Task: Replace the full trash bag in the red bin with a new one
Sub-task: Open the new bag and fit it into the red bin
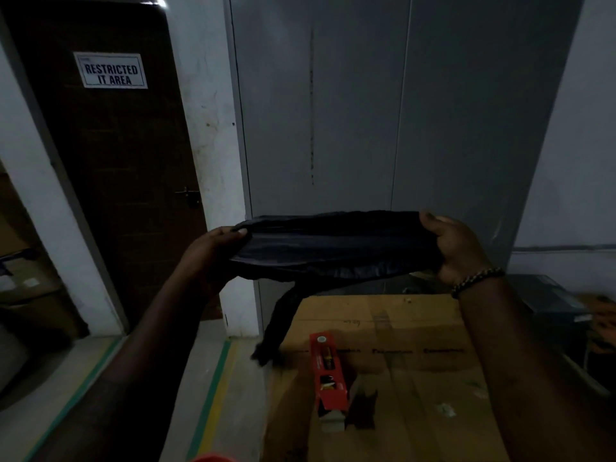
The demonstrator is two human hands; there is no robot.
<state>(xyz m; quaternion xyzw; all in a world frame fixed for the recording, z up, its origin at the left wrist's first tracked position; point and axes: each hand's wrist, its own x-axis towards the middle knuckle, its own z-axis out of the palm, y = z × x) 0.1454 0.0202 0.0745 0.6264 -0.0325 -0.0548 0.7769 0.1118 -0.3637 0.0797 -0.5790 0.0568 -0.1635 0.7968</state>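
In the centre of the frame the left hand [216,250] pinches one end of the black trash bag [333,243], thumb on top. The right hand [458,248] curls its fingers round the other end. The bag's long axis runs left to right, nearly level, with a loose tail hanging toward the cardboard box [400,378] at lower right.

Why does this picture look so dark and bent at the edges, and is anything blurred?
Head view: dim light, so the black trash bag between the left hand and right hand loses detail; the wide-angle lens bows the door frame; a glare spot shows top left; the red box looks soft.
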